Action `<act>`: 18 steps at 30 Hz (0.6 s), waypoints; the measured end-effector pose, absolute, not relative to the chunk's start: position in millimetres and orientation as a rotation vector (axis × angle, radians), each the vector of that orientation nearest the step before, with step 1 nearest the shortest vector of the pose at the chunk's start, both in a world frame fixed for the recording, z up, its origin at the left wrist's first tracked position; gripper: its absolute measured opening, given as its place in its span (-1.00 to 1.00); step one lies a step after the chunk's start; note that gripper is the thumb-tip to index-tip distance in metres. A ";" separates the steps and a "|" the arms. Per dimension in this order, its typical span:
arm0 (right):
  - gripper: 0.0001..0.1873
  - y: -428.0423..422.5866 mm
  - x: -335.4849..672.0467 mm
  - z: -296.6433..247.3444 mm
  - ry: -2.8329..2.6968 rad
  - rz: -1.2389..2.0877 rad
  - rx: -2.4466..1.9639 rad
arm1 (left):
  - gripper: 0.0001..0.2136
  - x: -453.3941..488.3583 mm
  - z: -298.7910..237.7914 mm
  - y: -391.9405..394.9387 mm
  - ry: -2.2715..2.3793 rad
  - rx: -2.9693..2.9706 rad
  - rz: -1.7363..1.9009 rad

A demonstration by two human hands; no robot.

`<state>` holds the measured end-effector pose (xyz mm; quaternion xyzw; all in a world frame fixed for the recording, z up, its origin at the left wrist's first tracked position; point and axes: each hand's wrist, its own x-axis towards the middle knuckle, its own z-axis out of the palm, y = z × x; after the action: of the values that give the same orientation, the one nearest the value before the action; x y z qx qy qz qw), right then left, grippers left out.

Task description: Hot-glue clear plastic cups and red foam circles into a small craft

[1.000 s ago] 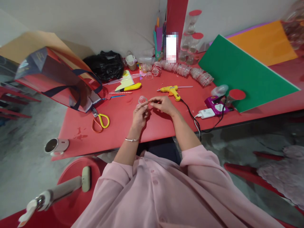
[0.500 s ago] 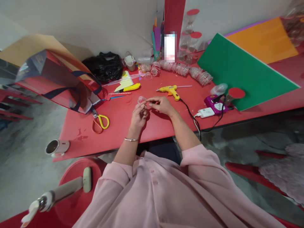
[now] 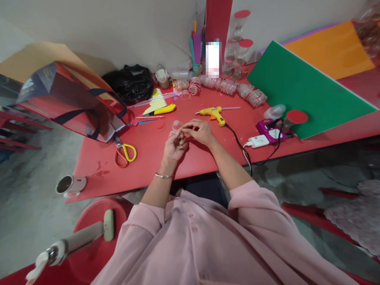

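Observation:
My left hand (image 3: 175, 146) is closed near the middle of the red table, its fingers curled and fingertips pinched together. My right hand (image 3: 201, 132) meets it from the right, thumb and index finger pinched at the left fingertips. What lies between the fingers is too small to make out. Just beyond them sits a small clear plastic cup (image 3: 177, 125), close to the fingertips; I cannot tell whether they touch it. A yellow glue gun (image 3: 215, 114) lies behind my right hand. A yellow box cutter (image 3: 165, 109) is farther back on the left.
Scissors (image 3: 126, 153) lie to the left, near a mug (image 3: 71, 185) at the table's corner. Rows of clear cups (image 3: 227, 85) line the back, beside a lit phone (image 3: 213, 59). A green board (image 3: 303, 93) leans at right behind a purple power strip (image 3: 270, 130).
Both hands stay together at nearly the same place. My right fingers have shifted slightly left and down, closer on the left fingertips.

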<state>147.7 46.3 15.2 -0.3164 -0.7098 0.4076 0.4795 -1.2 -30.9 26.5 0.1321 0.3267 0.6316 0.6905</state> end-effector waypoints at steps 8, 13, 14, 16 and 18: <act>-0.92 44.1 144.9 16.6 -1.719 0.943 -0.800 | -0.98 0.4 28.2 -33.0 0.678 0.295 1.405; -0.92 43.9 142.2 15.4 -1.731 0.949 -0.833 | -0.93 -0.1 26.3 -32.6 0.698 0.316 1.418; -0.92 43.7 141.5 15.0 -1.730 0.947 -0.828 | -0.93 -0.6 25.4 -32.5 0.691 0.319 1.421; -0.92 43.6 140.3 14.2 -1.726 0.942 -0.821 | -0.91 -1.6 23.6 -32.2 0.669 0.322 1.426; -0.93 43.6 139.6 13.4 -1.728 0.939 -0.828 | -0.89 -2.2 22.2 -32.1 0.653 0.323 1.428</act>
<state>139.6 43.6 13.4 -0.3398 -0.7091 0.3855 0.4828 -2.2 -32.1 22.2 0.1449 0.2925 0.6399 0.6957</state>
